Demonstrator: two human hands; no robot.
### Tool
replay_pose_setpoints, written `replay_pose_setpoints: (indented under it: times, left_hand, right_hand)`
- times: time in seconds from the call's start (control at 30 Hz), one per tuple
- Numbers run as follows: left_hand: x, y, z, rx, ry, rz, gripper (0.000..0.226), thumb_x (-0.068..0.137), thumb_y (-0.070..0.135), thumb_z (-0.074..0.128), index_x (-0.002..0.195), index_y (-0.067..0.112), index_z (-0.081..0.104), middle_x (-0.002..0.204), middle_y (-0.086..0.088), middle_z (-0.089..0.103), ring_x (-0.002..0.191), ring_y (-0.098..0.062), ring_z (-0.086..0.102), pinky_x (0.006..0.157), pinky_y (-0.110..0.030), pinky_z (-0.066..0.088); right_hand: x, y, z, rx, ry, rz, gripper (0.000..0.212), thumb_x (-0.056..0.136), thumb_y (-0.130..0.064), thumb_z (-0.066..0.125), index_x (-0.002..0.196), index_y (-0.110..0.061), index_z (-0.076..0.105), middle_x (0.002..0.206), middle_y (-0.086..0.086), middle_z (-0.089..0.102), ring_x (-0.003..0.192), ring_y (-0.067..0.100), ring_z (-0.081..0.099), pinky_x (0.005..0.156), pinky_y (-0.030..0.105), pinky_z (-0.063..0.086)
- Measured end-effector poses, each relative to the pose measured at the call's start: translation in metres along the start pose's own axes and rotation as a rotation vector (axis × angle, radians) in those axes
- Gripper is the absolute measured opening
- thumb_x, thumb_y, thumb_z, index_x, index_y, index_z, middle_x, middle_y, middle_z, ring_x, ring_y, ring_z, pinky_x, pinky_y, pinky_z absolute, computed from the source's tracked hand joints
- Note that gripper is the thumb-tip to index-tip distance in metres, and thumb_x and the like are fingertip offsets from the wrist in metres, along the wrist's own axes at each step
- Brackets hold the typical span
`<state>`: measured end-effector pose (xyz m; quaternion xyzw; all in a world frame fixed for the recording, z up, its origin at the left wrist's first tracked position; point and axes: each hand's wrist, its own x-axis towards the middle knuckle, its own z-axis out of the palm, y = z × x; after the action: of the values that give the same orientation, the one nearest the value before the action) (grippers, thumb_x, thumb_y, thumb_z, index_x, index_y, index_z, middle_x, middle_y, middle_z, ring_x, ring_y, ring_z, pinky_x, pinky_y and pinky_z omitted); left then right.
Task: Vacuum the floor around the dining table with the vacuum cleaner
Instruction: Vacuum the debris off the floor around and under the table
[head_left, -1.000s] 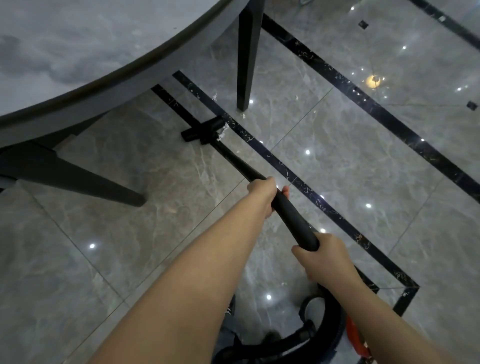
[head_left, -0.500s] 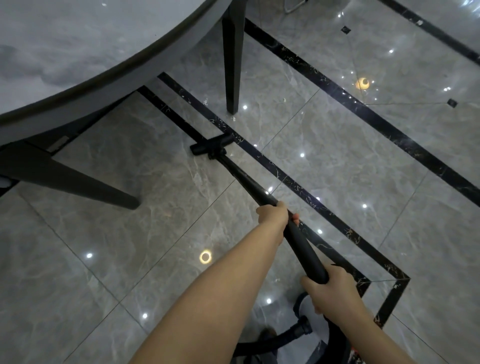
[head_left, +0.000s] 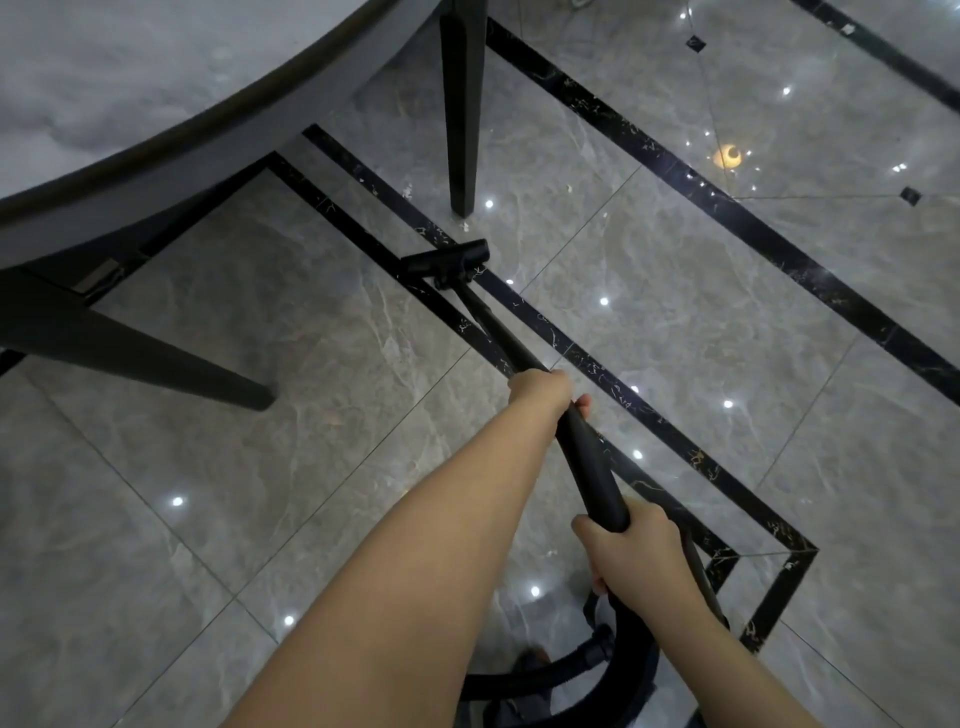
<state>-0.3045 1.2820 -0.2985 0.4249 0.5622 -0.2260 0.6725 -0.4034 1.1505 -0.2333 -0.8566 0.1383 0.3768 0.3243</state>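
A black vacuum wand (head_left: 592, 452) slants from lower right up to its floor head (head_left: 445, 260), which lies on the black inlay stripe of the glossy grey tile floor (head_left: 675, 291). My left hand (head_left: 540, 389) grips the wand at its middle, arm stretched forward. Lower down, my right hand (head_left: 631, 553) grips the wand's thick rear end. The black hose (head_left: 545, 675) curls along the bottom edge. The dining table (head_left: 171, 130), grey marbled with a dark rim, fills the upper left; its dark leg (head_left: 462, 114) stands just beyond the floor head.
A second slanted dark table leg (head_left: 156, 364) reaches the floor at the left. Small white crumbs (head_left: 464, 226) lie by the upright leg's foot. Black inlay stripes (head_left: 779, 249) run diagonally across the tiles on the right.
The floor head has slid back toward me and to the right along the stripe, away from under the table. Both hands kept their grip on the wand.
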Motion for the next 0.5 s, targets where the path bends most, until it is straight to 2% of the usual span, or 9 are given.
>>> replay_pose_setpoints:
  times: [0.03, 0.1, 0.17, 0.23, 0.33, 0.4, 0.47, 0.5]
  left_hand:
    - [0.001, 0.003, -0.001, -0.001, 0.001, 0.004, 0.026, 0.094, 0.005, 0.053, 0.119, -0.003, 0.048, 0.099, -0.016, 0.069, 0.078, -0.024, 0.065, 0.072, -0.033, 0.061]
    - [0.001, 0.007, -0.003, -0.015, 0.003, 0.032, 0.027, 0.098, 0.007, 0.050, 0.122, -0.004, 0.048, 0.086, -0.012, 0.066, 0.060, -0.020, 0.059, 0.053, -0.026, 0.055]
    - [0.006, 0.007, -0.006, -0.022, 0.043, 0.047, 0.033, 0.100, 0.012, 0.049, 0.130, -0.001, 0.046, 0.088, -0.013, 0.067, 0.056, -0.018, 0.058, 0.046, -0.024, 0.051]
    - [0.008, 0.003, -0.013, -0.076, 0.078, 0.022, 0.034, 0.101, 0.018, 0.050, 0.132, 0.006, 0.044, 0.094, -0.016, 0.067, 0.054, -0.016, 0.058, 0.043, -0.023, 0.049]
    - [0.012, 0.003, -0.029, -0.150, 0.111, 0.021, 0.033, 0.103, 0.025, 0.047, 0.132, 0.008, 0.043, 0.075, -0.012, 0.061, 0.047, -0.013, 0.054, 0.041, -0.022, 0.045]
    - [0.020, 0.013, -0.042, -0.199, 0.125, 0.038, 0.033, 0.102, 0.026, 0.048, 0.129, 0.005, 0.045, 0.070, -0.010, 0.058, 0.046, -0.013, 0.054, 0.040, -0.022, 0.045]
    - [0.033, 0.029, -0.056, -0.254, 0.136, 0.066, 0.036, 0.100, 0.029, 0.051, 0.125, 0.004, 0.049, 0.072, -0.010, 0.060, 0.048, -0.014, 0.059, 0.046, -0.024, 0.051]
    - [0.036, 0.036, -0.062, -0.265, 0.137, 0.085, 0.038, 0.099, 0.032, 0.054, 0.125, 0.004, 0.051, 0.077, -0.011, 0.064, 0.053, -0.016, 0.063, 0.053, -0.027, 0.056]
  right_hand:
    - [0.002, -0.003, 0.001, 0.007, -0.002, -0.004, 0.019, 0.084, -0.009, 0.065, 0.068, -0.004, 0.055, 0.051, 0.009, 0.055, 0.037, 0.012, 0.053, 0.039, 0.019, 0.043]
    - [0.003, -0.005, 0.003, 0.016, -0.006, -0.020, 0.018, 0.084, -0.008, 0.065, 0.070, -0.004, 0.056, 0.052, 0.010, 0.056, 0.039, 0.014, 0.055, 0.040, 0.020, 0.045]
    - [0.002, -0.006, 0.005, 0.020, -0.020, -0.019, 0.018, 0.083, -0.007, 0.065, 0.069, -0.004, 0.054, 0.053, 0.009, 0.054, 0.040, 0.015, 0.053, 0.041, 0.021, 0.046]
    - [0.002, -0.006, 0.007, 0.005, -0.044, -0.008, 0.018, 0.083, -0.006, 0.066, 0.069, -0.004, 0.054, 0.052, 0.007, 0.052, 0.043, 0.017, 0.052, 0.041, 0.022, 0.046]
    - [0.009, -0.014, 0.014, -0.059, -0.077, -0.019, 0.020, 0.083, -0.008, 0.066, 0.069, -0.006, 0.052, 0.052, 0.004, 0.048, 0.044, 0.016, 0.050, 0.043, 0.024, 0.047]
    - [0.018, -0.027, 0.022, -0.092, -0.091, -0.060, 0.020, 0.083, -0.012, 0.067, 0.069, -0.007, 0.053, 0.053, 0.003, 0.049, 0.043, 0.014, 0.052, 0.044, 0.028, 0.050]
    - [0.032, -0.047, 0.031, -0.133, -0.092, -0.101, 0.015, 0.084, -0.016, 0.067, 0.076, -0.005, 0.061, 0.056, 0.004, 0.054, 0.046, 0.016, 0.057, 0.045, 0.029, 0.053]
    - [0.039, -0.059, 0.034, -0.154, -0.084, -0.115, 0.014, 0.084, -0.018, 0.066, 0.079, -0.005, 0.063, 0.058, 0.005, 0.056, 0.048, 0.018, 0.060, 0.044, 0.026, 0.052]
